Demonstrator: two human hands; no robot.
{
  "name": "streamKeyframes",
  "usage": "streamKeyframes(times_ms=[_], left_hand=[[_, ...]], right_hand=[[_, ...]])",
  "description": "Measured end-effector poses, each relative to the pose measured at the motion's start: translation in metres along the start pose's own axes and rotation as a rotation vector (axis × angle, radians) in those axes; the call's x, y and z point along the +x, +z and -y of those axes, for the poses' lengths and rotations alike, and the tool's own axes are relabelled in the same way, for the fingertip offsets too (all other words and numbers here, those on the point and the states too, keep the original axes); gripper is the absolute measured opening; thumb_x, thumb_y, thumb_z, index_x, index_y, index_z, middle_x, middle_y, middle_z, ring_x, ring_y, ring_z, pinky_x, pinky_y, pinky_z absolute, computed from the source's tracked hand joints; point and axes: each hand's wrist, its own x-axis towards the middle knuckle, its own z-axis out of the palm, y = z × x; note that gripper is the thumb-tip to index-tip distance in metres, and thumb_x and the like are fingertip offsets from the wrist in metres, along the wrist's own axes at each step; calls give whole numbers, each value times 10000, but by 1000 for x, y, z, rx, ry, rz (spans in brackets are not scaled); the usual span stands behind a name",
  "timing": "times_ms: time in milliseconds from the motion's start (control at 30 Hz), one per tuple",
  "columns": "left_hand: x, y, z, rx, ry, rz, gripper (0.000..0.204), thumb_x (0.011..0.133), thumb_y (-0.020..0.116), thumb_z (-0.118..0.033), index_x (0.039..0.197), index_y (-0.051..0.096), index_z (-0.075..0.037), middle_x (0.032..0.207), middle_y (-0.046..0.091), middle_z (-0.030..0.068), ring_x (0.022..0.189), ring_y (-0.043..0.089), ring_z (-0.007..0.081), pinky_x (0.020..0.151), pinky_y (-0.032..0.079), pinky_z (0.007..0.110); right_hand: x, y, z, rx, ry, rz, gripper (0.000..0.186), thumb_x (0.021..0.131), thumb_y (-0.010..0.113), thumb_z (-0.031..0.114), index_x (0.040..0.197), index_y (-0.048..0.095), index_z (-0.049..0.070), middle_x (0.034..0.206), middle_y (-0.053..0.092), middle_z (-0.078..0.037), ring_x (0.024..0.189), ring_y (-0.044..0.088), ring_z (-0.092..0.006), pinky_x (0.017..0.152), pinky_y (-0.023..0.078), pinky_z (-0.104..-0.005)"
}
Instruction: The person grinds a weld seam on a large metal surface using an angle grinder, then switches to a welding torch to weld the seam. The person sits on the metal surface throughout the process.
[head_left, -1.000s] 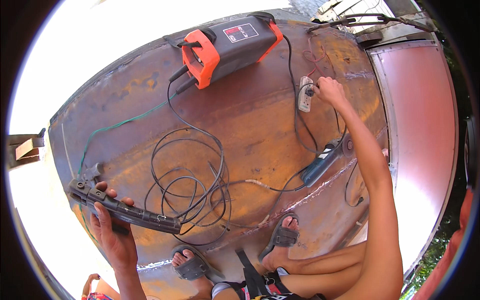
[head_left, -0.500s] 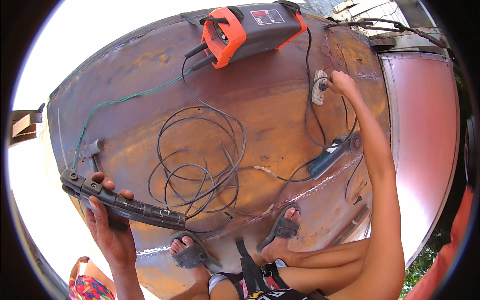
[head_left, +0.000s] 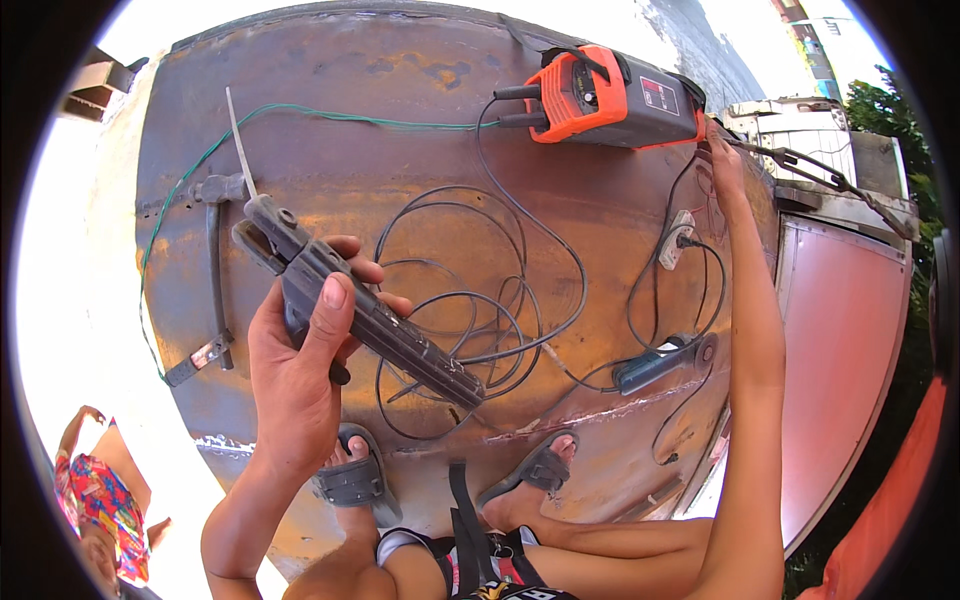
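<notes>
My left hand (head_left: 305,370) grips a black electrode holder (head_left: 385,340), raised over the rusty steel sheet (head_left: 620,180), with a thin pale rod (head_left: 237,130) at its jaws. My right hand (head_left: 725,165) reaches to the rear of the black-and-orange welding machine (head_left: 615,105); its fingertips are partly hidden there. Below it, a white power strip (head_left: 676,242) holds a black plug. A blue-green angle grinder (head_left: 650,370) lies beside cables (head_left: 575,260). A hammer (head_left: 216,280) lies at the left, near a metal clamp (head_left: 200,358) at the green cable.
My sandalled feet (head_left: 545,470) rest on the sheet. Another person (head_left: 105,500) in floral clothing is at lower left. A pink-tinted panel (head_left: 830,370) and metal linkage (head_left: 830,175) are at the right. A bracket (head_left: 95,85) juts out at upper left.
My right hand has left the power strip and moved up to the machine's rear. My left hand has raised the holder and brought it rightward. The view has shifted, showing more of the other person.
</notes>
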Motion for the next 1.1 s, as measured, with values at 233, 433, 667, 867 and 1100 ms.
streamKeyframes(times_ms=[233,433,667,867,1100], left_hand=[[5,-16,6,-82,-41,107,465,1075,643,-298,1391,534,26,1181,681,115,1012,750,241,875,635,353],[12,-36,4,-132,-66,78,474,1055,678,-297,1372,545,28,1160,684,117,1009,739,231,905,617,376],[22,-56,0,-153,-91,83,544,1008,745,-342,1367,550,17,1128,690,114,995,727,221,906,600,376],[25,-71,-4,-170,-89,58,554,1005,747,-351,1369,546,16,1120,689,113,1001,726,223,910,598,374],[29,-82,-5,-137,-97,26,536,1018,736,-333,1364,544,28,1111,693,113,988,723,212,903,586,358]], right_hand=[[8,5,38,156,212,85,681,944,753,573,1484,569,201,1300,608,-53,1090,642,-281,908,502,-453],[15,-3,49,223,341,245,617,966,745,521,1474,526,249,1297,585,-54,1229,573,-320,996,490,-544],[20,-15,48,264,401,291,458,992,724,481,1379,567,294,1318,579,-44,1314,541,-368,1046,448,-623],[24,-16,52,275,423,316,412,1011,707,452,1348,568,261,1362,584,-56,1290,565,-389,1037,478,-619],[22,-15,56,295,424,387,533,1012,715,415,1440,459,226,1482,552,-106,1363,526,-451,1120,394,-687]])
